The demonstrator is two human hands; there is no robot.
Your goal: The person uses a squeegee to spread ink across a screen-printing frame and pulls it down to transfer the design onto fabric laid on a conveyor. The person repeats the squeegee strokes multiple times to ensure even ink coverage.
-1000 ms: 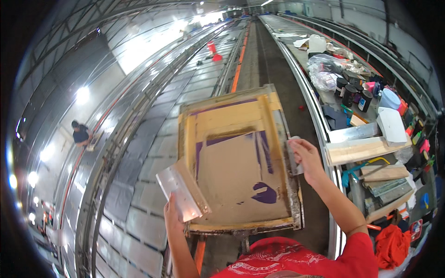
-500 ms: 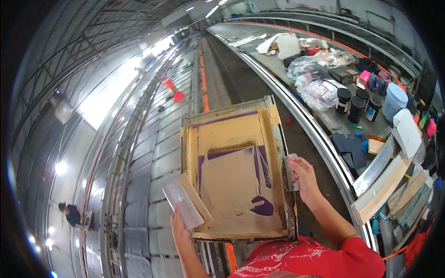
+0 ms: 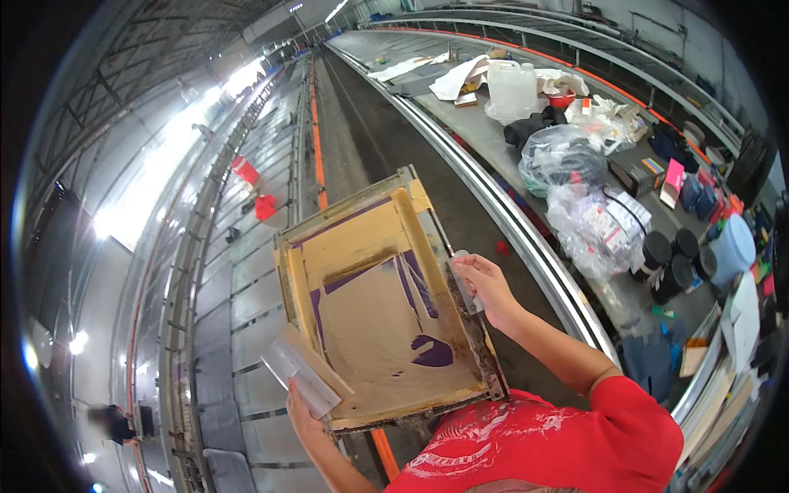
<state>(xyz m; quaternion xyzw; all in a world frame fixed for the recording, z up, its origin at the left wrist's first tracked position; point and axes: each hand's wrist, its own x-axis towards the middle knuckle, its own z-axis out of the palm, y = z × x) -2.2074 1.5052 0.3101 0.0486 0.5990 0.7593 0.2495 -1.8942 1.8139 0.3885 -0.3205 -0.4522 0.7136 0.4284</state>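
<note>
In front of my body is a screen-printing frame (image 3: 374,320), tilted, its worn edges taped in yellow. Beige ink coats much of its mesh, leaving purple patches. A squeegee (image 3: 301,376) with a pale metal holder and tan blade lies across the frame's lower left corner. My left hand (image 3: 302,421) is closed at that corner, gripping the squeegee; its fingers are partly hidden beneath. At the frame's right side, my right hand (image 3: 488,289) is closed on a translucent grey flat piece (image 3: 470,289). Whether this piece is fixed to the frame cannot be told.
Long printing tables (image 3: 246,304) run along the left, with a red container (image 3: 245,169) on one. On the right table are plastic bags (image 3: 567,160), a white jug (image 3: 513,90), dark jars (image 3: 674,275) and a blue bucket (image 3: 731,246). Another person (image 3: 111,423) is far left.
The frame, squeegee and both hands have shifted left in view and tilted further. The surroundings have swung as my view turned. Both hands keep their grip.
</note>
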